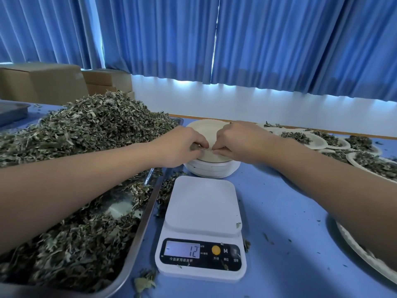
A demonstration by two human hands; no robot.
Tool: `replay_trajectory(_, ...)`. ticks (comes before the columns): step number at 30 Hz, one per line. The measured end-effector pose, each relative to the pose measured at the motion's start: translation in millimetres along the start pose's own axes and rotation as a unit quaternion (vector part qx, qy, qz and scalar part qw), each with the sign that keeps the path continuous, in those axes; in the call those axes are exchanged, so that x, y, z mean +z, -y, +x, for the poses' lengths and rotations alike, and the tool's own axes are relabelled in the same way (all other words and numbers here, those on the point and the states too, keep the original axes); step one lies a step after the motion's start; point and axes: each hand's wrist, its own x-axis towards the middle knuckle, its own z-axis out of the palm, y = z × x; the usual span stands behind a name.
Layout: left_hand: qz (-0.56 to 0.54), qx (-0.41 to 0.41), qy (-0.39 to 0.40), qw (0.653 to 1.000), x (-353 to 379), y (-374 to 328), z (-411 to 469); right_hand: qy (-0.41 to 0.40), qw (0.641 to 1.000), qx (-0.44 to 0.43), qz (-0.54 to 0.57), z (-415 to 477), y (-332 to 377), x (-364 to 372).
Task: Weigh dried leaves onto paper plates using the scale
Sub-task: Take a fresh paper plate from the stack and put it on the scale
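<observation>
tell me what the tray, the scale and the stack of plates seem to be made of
Tray: metal, likely stainless steel; its rim is silvery and shiny with reflections.
Scale: looks like smooth white plastic, matte, with a glossy black display panel.
Stack of plates: paper or pressed pulp; matte, thin, white below and beige on top, ribbed rims.

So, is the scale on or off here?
On: the scale has a lit display reading minus 12.
</observation>
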Motion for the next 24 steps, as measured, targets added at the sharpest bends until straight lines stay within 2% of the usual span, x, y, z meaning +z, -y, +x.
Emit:
replay_trajectory(18,-0.011,0.021,-0.027,0.999,-0.1,8.2,4.0,0.002,1.000,-0.003,0.013,-1.4,3.0,-4.4)
replay_trajectory(24,-0.015,0.023,-0.028,0.999,-1.2,7.7,3.1,-0.005,1.000,-0.014,-0.025,-2.3,3.0,-2.9)
